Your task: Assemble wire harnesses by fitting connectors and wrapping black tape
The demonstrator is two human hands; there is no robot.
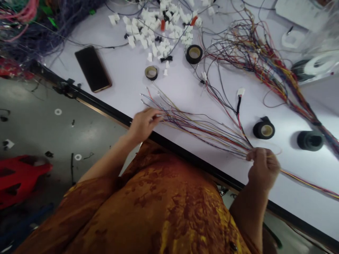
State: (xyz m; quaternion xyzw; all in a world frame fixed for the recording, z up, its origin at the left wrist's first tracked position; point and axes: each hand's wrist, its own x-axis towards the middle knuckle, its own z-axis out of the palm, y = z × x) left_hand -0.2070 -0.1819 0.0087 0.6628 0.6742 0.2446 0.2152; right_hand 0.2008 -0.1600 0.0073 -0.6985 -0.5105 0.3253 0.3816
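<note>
A loose bundle of thin coloured wires (203,128) lies along the front of the white table. My right hand (264,164) is closed round the bundle, and the wires run on past it to the right edge. Near the fanned-out left ends, my left hand (145,123) has its fingers pinched on some of the wires; exactly which ones I cannot make out. Small metal terminals tip the free ends. A branch with a white connector (241,92) and black tape wrapping joins the bundle close to my right hand.
White plastic connectors (159,30) are heaped at the back. Black tape rolls (264,130) lie about, with a smaller roll (151,73) nearer the left. A phone (93,68) rests at left. Tangled wire harnesses (278,70) cover the right back. The table's dark edge (182,155) runs before me.
</note>
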